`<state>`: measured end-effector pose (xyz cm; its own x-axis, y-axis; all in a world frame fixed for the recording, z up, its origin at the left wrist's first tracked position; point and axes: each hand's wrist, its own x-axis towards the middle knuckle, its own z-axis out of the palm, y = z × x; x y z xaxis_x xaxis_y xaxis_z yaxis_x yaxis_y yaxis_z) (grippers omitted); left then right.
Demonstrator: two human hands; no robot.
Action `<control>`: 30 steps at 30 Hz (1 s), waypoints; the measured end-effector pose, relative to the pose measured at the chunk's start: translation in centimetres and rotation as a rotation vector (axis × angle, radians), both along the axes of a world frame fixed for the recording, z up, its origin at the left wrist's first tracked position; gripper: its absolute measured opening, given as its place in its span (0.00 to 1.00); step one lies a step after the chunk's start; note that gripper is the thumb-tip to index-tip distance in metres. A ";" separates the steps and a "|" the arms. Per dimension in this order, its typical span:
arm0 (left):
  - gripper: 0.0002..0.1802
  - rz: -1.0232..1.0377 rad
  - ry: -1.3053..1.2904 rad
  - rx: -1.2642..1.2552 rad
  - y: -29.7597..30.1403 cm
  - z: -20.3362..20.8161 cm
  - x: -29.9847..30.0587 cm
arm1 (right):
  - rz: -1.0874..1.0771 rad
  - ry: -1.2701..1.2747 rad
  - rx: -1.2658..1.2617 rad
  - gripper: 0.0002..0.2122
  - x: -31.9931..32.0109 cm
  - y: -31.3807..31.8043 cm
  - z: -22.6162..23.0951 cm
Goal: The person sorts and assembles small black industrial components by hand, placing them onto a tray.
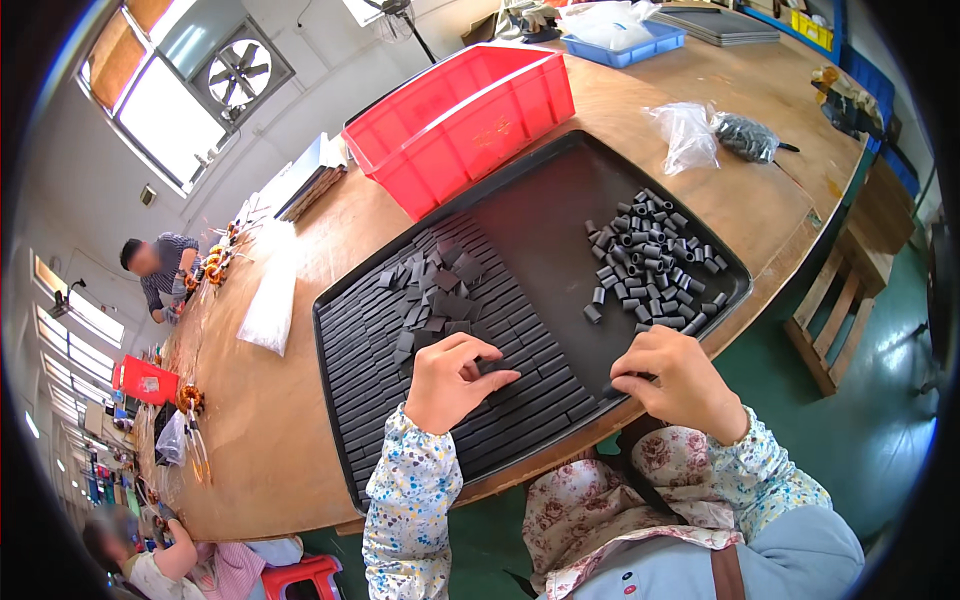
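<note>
Both hands work dark pieces over the shallow black plastic tray (335, 330).
Our left hand (448, 380) pinches a small dark flat piece (490, 366); our right hand (680, 380), grip clamped on a slim dark piece (612, 391), could nudge laid rows askew.

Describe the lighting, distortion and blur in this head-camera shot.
Head view: daylight blows out the windows at upper left; fisheye bends the table edge and leaves black corners; the black tray and both hands, left hand and right hand, are sharp; distant co-workers are blurred.

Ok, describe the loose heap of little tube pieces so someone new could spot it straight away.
Start at the long wooden table, then the black tray beside the red bin. The tubes are short dark cylinders in a jumbled pile at the tray's right end, beyond the right hand, unlike the flat pieces lying to their left.
</note>
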<state>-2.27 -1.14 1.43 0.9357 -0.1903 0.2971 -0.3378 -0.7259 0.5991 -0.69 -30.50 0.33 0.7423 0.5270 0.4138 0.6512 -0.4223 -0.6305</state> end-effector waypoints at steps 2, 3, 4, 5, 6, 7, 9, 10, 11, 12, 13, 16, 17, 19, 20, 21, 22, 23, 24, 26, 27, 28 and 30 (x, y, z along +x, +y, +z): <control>0.17 -0.034 0.061 -0.090 -0.2 -0.3 0.3 | 0.024 0.057 -0.007 0.03 0.2 0.2 -0.5; 0.17 -0.091 0.043 -0.120 -0.3 -0.7 0.4 | 0.059 0.027 -0.023 0.03 0.4 0.4 -0.8; 0.18 -0.149 0.026 -0.150 -0.2 -1.1 0.5 | 0.093 -0.002 -0.038 0.02 0.5 0.6 -0.9; 0.18 -0.166 0.008 -0.158 -0.1 -1.6 0.7 | 0.093 -0.001 -0.036 0.02 0.6 0.6 -0.8; 0.18 -0.168 0.011 -0.157 -0.1 -1.4 0.7 | 0.104 0.015 -0.059 0.02 0.8 0.5 -0.6; 0.18 -0.133 0.006 -0.104 0.0 -1.0 0.6 | 0.114 0.031 -0.084 0.02 0.9 0.5 -0.5; 0.17 -0.101 0.002 -0.053 0.1 -0.8 0.7 | 0.051 -0.002 -0.086 0.01 1.2 0.3 -0.8; 0.16 -0.077 0.005 -0.030 0.2 -0.8 0.7 | -0.009 -0.038 -0.089 0.01 1.3 0.1 -0.9; 0.16 -0.054 0.008 -0.007 0.3 -0.8 0.7 | -0.036 -0.057 -0.129 0.02 1.7 -0.6 -0.6; 0.16 -0.051 0.007 -0.007 0.2 -0.9 0.7 | -0.032 -0.059 -0.130 0.02 2.0 -1.0 -0.4; 0.14 -0.043 0.022 -0.014 0.2 -0.9 0.6 | -0.078 -0.077 -0.148 0.02 2.3 -1.3 -0.4; 0.12 -0.032 0.091 -0.085 0.2 -1.3 0.8 | -0.135 -0.165 -0.211 0.04 2.7 -0.7 0.0; 0.11 -0.027 0.146 -0.147 0.2 -1.5 0.8 | -0.172 -0.221 -0.147 0.05 3.0 0.2 0.0; 0.09 -0.047 0.268 -0.355 0.0 -1.3 0.7 | -0.193 -0.278 -0.058 0.08 3.4 1.7 0.4; 0.08 -0.068 0.389 -0.565 -0.2 -1.2 0.6 | -0.191 -0.278 -0.054 0.08 3.5 2.2 0.3; 0.08 -0.062 0.385 -0.559 -0.2 -1.2 0.6 | -0.182 -0.230 -0.144 0.08 3.7 3.0 -0.1; 0.07 -0.088 0.418 -0.693 -0.4 -1.2 0.5 | -0.174 -0.181 -0.235 0.08 4.0 3.7 -0.5; 0.06 -0.116 0.451 -0.827 -0.5 -1.3 0.4 | -0.170 -0.202 -0.266 0.09 4.0 4.1 -1.2; 0.05 -0.147 0.475 -0.776 -0.3 -1.6 0.4 | -0.162 -0.206 -0.262 0.09 4.0 4.1 -1.5; 0.07 -0.172 0.491 -0.717 -0.3 -1.9 0.4 | -0.142 -0.212 -0.300 0.09 3.9 4.2 -1.7; 0.07 -0.167 0.488 -0.718 -0.8 -1.7 0.3 | -0.135 -0.189 -0.233 0.09 3.7 4.2 -1.6; 0.09 -0.159 0.457 -0.762 -1.5 -1.1 0.1 | -0.131 -0.190 -0.232 0.09 3.6 4.2 -1.5; 0.11 -0.151 0.426 -0.803 -1.7 -1.0 0.1 | -0.115 -0.100 0.049 0.09 3.3 4.2 -0.9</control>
